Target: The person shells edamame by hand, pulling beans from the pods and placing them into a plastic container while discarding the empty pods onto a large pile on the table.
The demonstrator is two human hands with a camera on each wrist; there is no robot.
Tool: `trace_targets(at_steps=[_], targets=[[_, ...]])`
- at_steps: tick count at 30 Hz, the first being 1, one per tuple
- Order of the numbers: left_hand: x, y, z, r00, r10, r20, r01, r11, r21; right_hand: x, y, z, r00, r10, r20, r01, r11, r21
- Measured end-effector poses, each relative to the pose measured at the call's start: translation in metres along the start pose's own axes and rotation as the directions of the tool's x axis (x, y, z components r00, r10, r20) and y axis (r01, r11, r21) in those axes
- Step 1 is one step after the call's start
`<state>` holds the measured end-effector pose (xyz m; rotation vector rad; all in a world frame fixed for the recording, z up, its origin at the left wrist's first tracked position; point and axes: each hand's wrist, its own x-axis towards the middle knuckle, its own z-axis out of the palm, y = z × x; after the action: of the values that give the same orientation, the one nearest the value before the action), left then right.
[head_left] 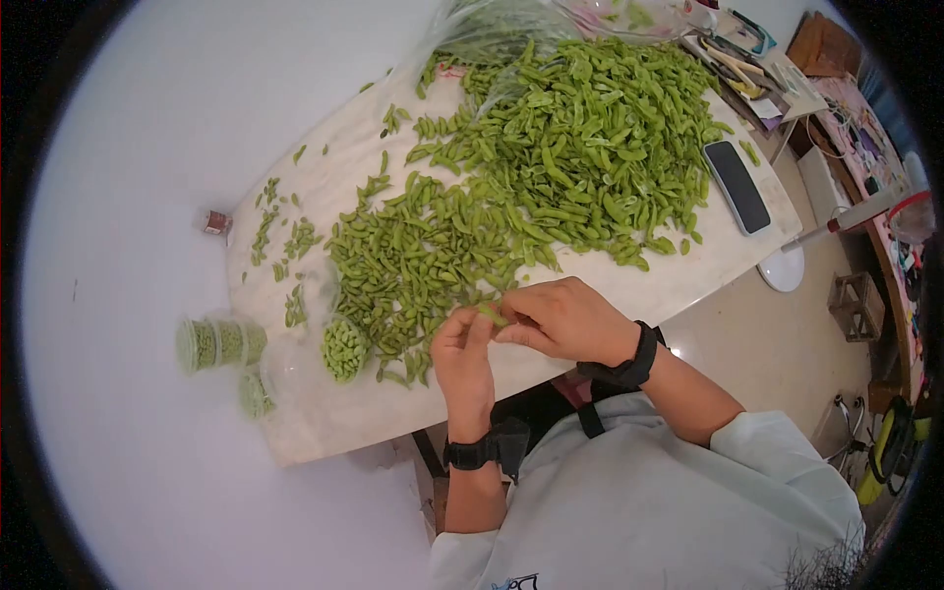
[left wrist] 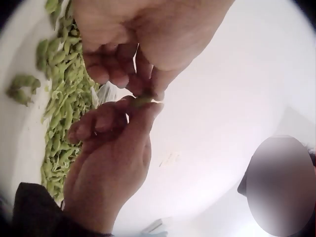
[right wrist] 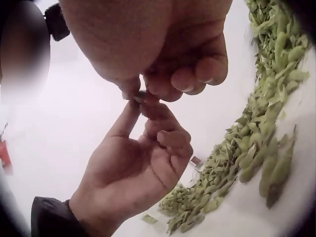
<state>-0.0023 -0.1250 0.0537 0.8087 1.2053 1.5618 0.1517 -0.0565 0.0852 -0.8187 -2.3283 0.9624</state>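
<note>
A green edamame pod (head_left: 492, 315) is pinched between both hands over the front edge of the table. My left hand (head_left: 464, 362) holds one end between thumb and fingertips. From the other side, my right hand (head_left: 570, 320) pinches it too, its thumb close to the left fingertips. In the left wrist view the pod (left wrist: 142, 101) is mostly covered by fingers; only a sliver of the pod (right wrist: 140, 96) shows in the right wrist view. Just beyond the hands lies a spread of edamame pods (head_left: 423, 256). Left of them stands a clear tub of shelled beans (head_left: 344, 352).
A larger heap of pods (head_left: 600, 138) covers the table's far side, with a plastic bag (head_left: 501, 25) behind. A phone (head_left: 737, 187) lies at the right edge. More bean-filled clear containers (head_left: 221, 342) stand at the left, near a small brown-labelled jar (head_left: 216, 223).
</note>
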Motion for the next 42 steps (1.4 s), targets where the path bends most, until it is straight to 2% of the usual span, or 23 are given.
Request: trace_targets(at_steps=[5,8,11,14,20,23,29,35,42], targets=[[-0.001,0.001,0.002,1.0,0.017,0.02,-0.019,0.997,0.069,-0.002,0.0,0.005,1.0,0.021,0.019,-0.02,0.999,-0.044],[-0.002,-0.001,0.004,0.998,0.063,-0.023,-0.061,0.995,0.079,-0.003,0.003,0.009,1.0,0.003,-0.017,-0.004,0.998,-0.062],[-0.003,0.002,0.009,0.998,0.064,-0.018,-0.064,0.998,-0.014,-0.004,0.0,0.004,0.999,-0.029,-0.026,0.028,0.998,-0.048],[-0.004,0.008,0.009,0.999,0.033,0.005,-0.033,0.999,-0.017,-0.004,0.003,0.001,0.997,-0.065,-0.032,0.064,0.997,-0.032],[-0.005,0.01,0.008,0.998,0.047,0.035,-0.046,0.998,-0.034,-0.004,0.002,-0.004,0.994,-0.106,-0.026,0.102,0.988,-0.114],[-0.005,0.007,0.003,0.997,0.057,0.059,-0.056,0.998,-0.01,-0.005,0.005,-0.003,0.983,-0.178,-0.038,0.172,0.976,-0.137],[-0.005,0.008,0.001,0.996,0.045,0.071,-0.048,0.998,0.037,-0.005,0.004,-0.003,0.989,-0.146,-0.028,0.141,0.981,-0.134],[-0.007,0.004,0.003,0.999,0.034,-0.008,-0.032,0.983,0.18,-0.006,0.005,0.001,0.99,-0.14,0.009,0.139,0.968,-0.209],[-0.005,-0.003,0.0,0.999,0.039,-0.024,-0.033,0.979,0.199,-0.006,0.007,0.003,0.989,-0.137,0.046,0.145,0.959,-0.245]])
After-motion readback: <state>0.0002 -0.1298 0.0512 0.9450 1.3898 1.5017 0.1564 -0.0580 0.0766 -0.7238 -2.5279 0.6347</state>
